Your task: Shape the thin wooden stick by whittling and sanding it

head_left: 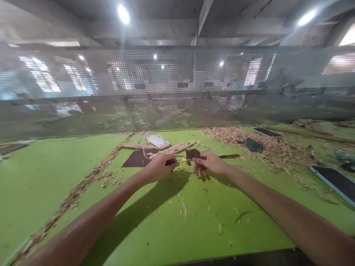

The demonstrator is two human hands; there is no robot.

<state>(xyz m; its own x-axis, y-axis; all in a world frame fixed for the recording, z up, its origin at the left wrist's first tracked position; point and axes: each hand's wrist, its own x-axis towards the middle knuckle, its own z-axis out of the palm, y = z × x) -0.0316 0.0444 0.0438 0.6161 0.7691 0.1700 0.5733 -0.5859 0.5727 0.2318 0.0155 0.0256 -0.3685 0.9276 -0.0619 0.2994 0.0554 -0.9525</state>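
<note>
My left hand (163,164) is closed, its fingertips pinching one end of a thin pale stick (181,160) with a bit of yellow beside it. Opposite it, my right hand (207,163) grips a small dark brown piece of what looks like sandpaper (192,153) between thumb and fingers, right at the stick's other end. A larger dark brown sheet (135,159) lies flat on the green table (166,221) beyond my left hand. Behind both hands rest pale wooden strips (179,147) with red marks. A slim dark tool (229,156) lies just past my right hand.
A white block (158,141) with a cord sits behind the sheet. Wood shavings (235,138) pile at the back right, with a dark green scrap (253,144) on them. Two phones, one light blue-edged (337,184), lie right. A perforated metal screen (172,81) closes off the back.
</note>
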